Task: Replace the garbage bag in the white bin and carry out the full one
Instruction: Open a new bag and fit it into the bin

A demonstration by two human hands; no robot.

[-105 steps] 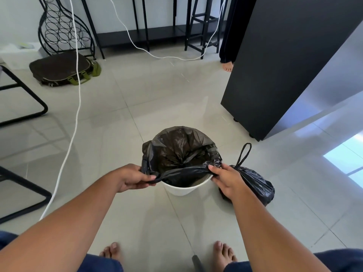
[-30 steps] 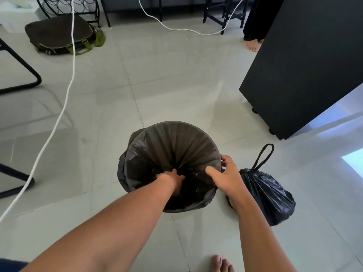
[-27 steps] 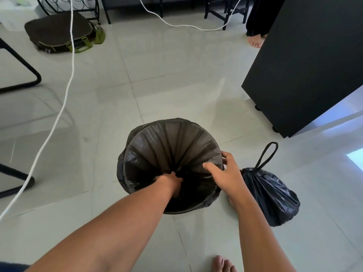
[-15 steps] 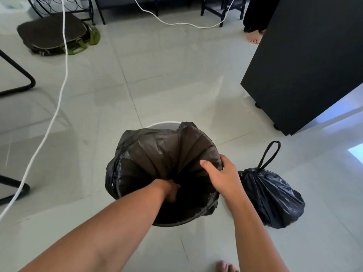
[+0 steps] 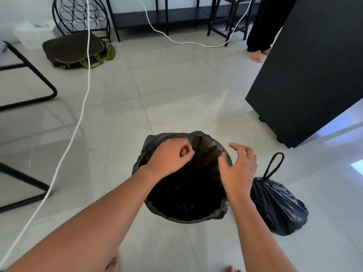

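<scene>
A new black garbage bag (image 5: pixel 188 195) lines the bin and is folded over its rim, so the white bin is almost wholly hidden under it. My left hand (image 5: pixel 169 157) hovers over the bag's far-left rim with its fingers curled and nothing visible in them. Over the right rim is my right hand (image 5: pixel 238 168), thumb resting on the plastic edge and fingers spread. The full black bag (image 5: pixel 279 206), tied with a loop handle standing up, sits on the floor just right of the bin.
A black cabinet (image 5: pixel 306 75) stands at the right. A white cable (image 5: pixel 81 112) runs across the tiled floor at the left, near black chair legs (image 5: pixel 29 99). Farther back are a brown bag (image 5: pixel 74 50), a wire rack (image 5: pixel 82 14) and another person's foot (image 5: pixel 255 56).
My left hand has come up out of the bag's inside to its far rim. My right hand has let go of the right rim and spread its fingers. The view tilted up.
</scene>
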